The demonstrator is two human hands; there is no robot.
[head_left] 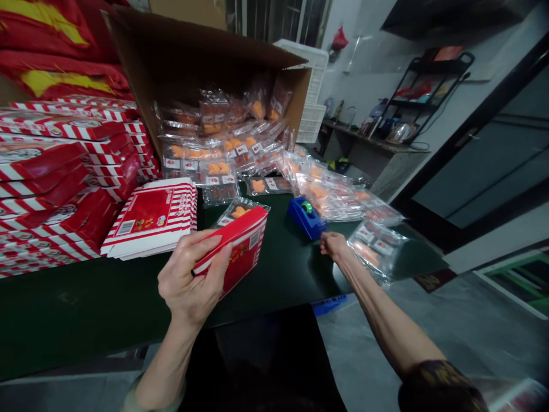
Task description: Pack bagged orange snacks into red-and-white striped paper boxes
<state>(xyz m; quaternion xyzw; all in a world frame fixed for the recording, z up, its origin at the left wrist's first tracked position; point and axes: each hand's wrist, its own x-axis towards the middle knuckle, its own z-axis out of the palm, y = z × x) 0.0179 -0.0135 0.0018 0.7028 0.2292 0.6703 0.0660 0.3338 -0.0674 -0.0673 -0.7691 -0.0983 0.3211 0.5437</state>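
My left hand [195,274] is closed around a red box with white stripes [240,252], held tilted above the dark green table. My right hand [334,245] is at the front end of a blue tape dispenser [306,218], its fingers drawn together. Whether a piece of tape is between them is too small to make out. A green roll of tape [306,207] sits in the dispenser. Behind the held box lies a clear packet with orange pieces [240,210], partly hidden by it. More clear packets [373,249] lie beside my right forearm.
Flat red-and-white cartons [150,214] are stacked on the left, next to piled filled boxes [55,189]. An open cardboard box [295,103] spills clear packets [231,151] onto the table [274,286]. A heap of packets [334,191] extends to the right.
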